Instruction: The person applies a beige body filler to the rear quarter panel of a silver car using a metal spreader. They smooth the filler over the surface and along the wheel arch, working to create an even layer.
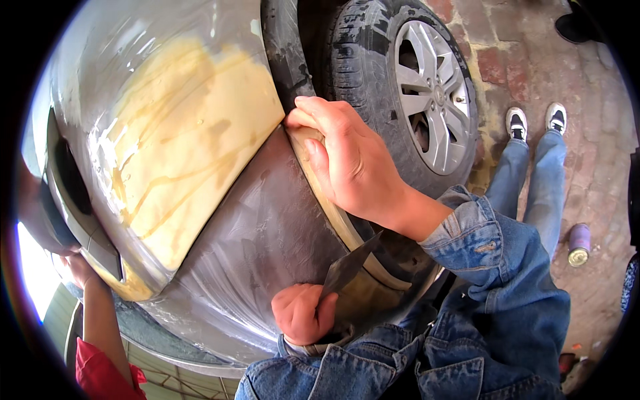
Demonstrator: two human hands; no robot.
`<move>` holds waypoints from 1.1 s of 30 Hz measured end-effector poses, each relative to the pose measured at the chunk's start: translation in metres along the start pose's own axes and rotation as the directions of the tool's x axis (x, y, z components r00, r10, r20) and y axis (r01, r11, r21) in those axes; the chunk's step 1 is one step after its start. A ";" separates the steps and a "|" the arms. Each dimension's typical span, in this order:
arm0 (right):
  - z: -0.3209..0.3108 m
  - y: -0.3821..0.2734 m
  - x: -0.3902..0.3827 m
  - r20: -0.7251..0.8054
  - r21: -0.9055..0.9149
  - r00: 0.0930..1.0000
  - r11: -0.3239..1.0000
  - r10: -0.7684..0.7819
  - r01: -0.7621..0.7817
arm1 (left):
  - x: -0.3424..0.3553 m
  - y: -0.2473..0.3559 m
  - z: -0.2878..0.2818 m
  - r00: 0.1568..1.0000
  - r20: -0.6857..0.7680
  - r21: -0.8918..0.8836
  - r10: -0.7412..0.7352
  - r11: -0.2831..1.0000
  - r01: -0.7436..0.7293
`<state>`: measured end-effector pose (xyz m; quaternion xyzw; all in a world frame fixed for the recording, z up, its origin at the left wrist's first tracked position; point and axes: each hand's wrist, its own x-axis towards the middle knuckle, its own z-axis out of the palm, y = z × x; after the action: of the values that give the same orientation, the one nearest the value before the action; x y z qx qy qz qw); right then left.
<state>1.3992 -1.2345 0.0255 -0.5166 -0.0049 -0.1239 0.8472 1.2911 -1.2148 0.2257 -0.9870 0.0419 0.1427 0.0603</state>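
Observation:
The grey car body panel (260, 213) in front of me looks wet and has pale streaks. Above a seam, a broad yellowish filler patch (193, 133) is marked with runny brown lines. My right hand (350, 160) presses against the wheel-arch edge (327, 200), fingers together and curled over it. What lies under those fingers is hidden. Lower down, my left hand (303, 313) is closed on a thin dark sheet (350, 267) with a pointed corner, held between thumb and fingers close to the panel.
A tyre with a silver wheel (433, 97) stands right of the arch. Beyond it, legs in blue jeans (545, 180) and a purple can (579, 244) show on the brick floor (527, 73). At the far left, another person's hand (79, 270), below it a red sleeve, touches the car.

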 end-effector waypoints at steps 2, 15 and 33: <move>0.000 0.005 0.003 0.021 0.025 1.000 1.000 -0.014 0.013 | 0.001 0.000 0.001 1.000 -0.005 -0.018 0.012 1.000 -0.012; 0.002 0.004 -0.002 0.077 -0.045 0.995 0.997 -0.057 0.061 | 0.007 -0.003 -0.001 0.998 0.020 -0.045 0.057 0.997 -0.056; 0.005 0.000 -0.001 0.042 -0.133 0.998 0.990 -0.041 0.046 | -0.012 -0.006 -0.005 0.996 0.088 0.003 -0.003 1.000 0.003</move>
<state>1.3989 -1.2299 0.0274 -0.5742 -0.0244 -0.1326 0.8075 1.2819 -1.2091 0.2342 -0.9798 0.0381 0.1858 0.0639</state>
